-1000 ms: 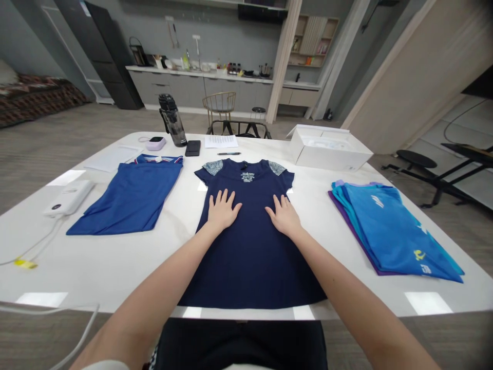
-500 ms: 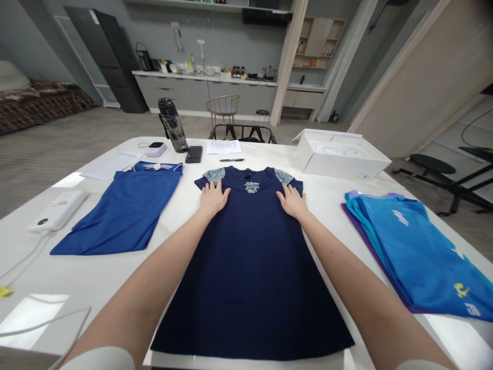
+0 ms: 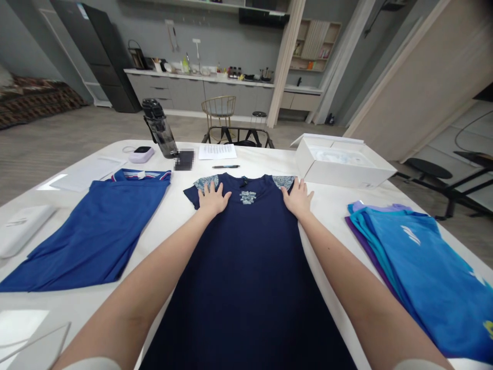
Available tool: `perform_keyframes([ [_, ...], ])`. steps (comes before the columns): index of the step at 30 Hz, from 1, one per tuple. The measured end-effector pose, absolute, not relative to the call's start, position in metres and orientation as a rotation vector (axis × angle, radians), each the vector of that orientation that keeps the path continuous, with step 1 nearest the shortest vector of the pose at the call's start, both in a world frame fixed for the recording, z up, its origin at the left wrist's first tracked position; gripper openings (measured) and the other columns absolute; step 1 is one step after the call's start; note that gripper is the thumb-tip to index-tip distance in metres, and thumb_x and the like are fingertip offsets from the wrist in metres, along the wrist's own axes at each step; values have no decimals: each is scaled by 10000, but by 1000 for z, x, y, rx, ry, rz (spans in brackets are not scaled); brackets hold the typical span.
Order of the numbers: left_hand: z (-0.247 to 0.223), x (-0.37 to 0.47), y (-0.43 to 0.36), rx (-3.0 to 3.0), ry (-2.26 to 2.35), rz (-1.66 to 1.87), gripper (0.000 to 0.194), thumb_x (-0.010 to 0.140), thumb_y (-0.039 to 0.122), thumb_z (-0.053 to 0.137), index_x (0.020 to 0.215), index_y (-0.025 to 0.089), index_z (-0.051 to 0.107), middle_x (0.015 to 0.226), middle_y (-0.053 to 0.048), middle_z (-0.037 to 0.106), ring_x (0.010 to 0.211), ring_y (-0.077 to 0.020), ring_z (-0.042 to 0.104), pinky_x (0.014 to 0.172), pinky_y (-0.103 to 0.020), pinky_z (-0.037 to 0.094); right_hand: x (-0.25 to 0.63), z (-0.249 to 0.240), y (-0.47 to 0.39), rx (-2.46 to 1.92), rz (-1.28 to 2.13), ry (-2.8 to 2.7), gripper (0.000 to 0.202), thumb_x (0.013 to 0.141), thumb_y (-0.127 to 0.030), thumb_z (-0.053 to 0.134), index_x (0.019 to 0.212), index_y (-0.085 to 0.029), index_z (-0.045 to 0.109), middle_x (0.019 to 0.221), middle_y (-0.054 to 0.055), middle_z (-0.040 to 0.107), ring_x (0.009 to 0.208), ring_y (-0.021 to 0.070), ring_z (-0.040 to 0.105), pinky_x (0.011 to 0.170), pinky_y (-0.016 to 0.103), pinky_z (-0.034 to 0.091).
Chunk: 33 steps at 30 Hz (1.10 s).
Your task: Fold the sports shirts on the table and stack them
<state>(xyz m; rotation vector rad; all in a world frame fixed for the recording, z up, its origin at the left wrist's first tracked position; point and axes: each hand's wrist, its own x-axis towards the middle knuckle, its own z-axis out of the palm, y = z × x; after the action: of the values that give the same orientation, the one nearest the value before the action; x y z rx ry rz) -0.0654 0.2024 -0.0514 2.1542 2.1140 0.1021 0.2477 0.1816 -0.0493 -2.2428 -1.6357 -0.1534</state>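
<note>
A dark navy short-sleeved garment (image 3: 250,267) lies spread flat on the white table (image 3: 165,226), its patterned shoulders and neckline toward the far side. My left hand (image 3: 214,198) rests on its left shoulder just below the patterned patch, fingers spread. On the right shoulder lies my right hand (image 3: 298,198), fingers apart, partly covering the sleeve there. The garment's lower end runs out of the bottom of the view between my forearms.
Folded blue shirt (image 3: 100,226) at left; stacked blue and purple clothes (image 3: 427,267) at right. White open box (image 3: 342,162) stands back right. A bottle (image 3: 159,128), paper (image 3: 217,151), pen (image 3: 226,166) and lilac device (image 3: 141,154) lie farther back. White power bank (image 3: 25,231) far left.
The view has shifted closer and the garment's hem has left the frame. My right hand has slid outward and slightly up over the right sleeve. My left hand stays on the left shoulder.
</note>
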Motion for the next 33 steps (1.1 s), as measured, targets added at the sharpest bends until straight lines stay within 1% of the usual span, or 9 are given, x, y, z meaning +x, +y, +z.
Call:
perform_keyframes([
  [3,-50,-44,199,2331,2145,293,707,1008,531,275,1593,137,307,1676,-165,209,1549,-368,155,1233,-580,111,246,-45,183,-2207,-251,-1600,556,1008,-408,383,1464,-93,420,1568,254,369,1422,379,349,1151,638,204],
  [6,-46,-21,199,2478,1958,368,671,1018,494,272,1594,150,309,1678,-143,219,1552,-321,171,1246,-543,120,242,-45,187,-2084,-259,-1847,492,1023,-335,340,1445,-113,463,1596,215,356,1468,345,300,1194,583,151],
  [9,-49,-3,206,2402,1812,261,697,1007,589,231,1598,230,310,1682,-98,224,1555,-324,164,1238,-580,117,235,-53,195,-2044,-82,-2087,579,1053,-442,259,1530,-142,396,1614,158,365,1492,300,291,1228,527,130],
  [12,-57,5,218,2292,1782,196,699,995,632,189,1595,297,313,1685,-58,226,1563,-316,132,1233,-606,90,232,-62,207,-2155,132,-2110,686,1035,-589,224,1596,-203,306,1661,98,283,1524,306,232,1230,553,139],
  [15,-61,7,226,2275,1799,217,669,1000,610,203,1587,315,329,1685,-49,230,1565,-312,122,1235,-608,69,236,-64,217,-2187,205,-2098,692,1027,-622,228,1604,-244,295,1680,64,237,1537,320,188,1227,582,127],
  [21,-47,24,225,2458,1860,594,572,1018,452,371,1519,178,415,1577,-177,400,1465,-334,338,1203,-557,232,263,-51,211,-2145,-31,-1881,491,1056,-426,305,1443,-210,517,1508,149,500,1375,312,424,1120,559,327],
  [26,-33,72,246,2530,1504,596,386,1006,310,454,1369,197,522,1311,-131,605,1222,-248,571,1034,-371,452,300,-46,202,-2376,-31,-1720,415,1012,-424,451,1292,-173,626,1323,213,581,1251,374,505,999,593,408],
  [30,-32,110,271,2492,1316,379,387,997,274,480,1376,202,507,1312,-117,615,1184,-218,608,1000,-318,473,324,-49,200,-2373,95,-1685,308,962,-431,547,1103,-188,674,1210,164,631,1146,323,582,918,462,479],
  [33,-38,122,280,2509,1335,303,386,997,255,454,1367,177,529,1354,-152,582,1246,-253,579,1039,-352,452,340,-51,197,-2325,193,-1604,199,953,-313,528,1016,-196,676,1030,120,698,1009,268,644,849,357,487],
])
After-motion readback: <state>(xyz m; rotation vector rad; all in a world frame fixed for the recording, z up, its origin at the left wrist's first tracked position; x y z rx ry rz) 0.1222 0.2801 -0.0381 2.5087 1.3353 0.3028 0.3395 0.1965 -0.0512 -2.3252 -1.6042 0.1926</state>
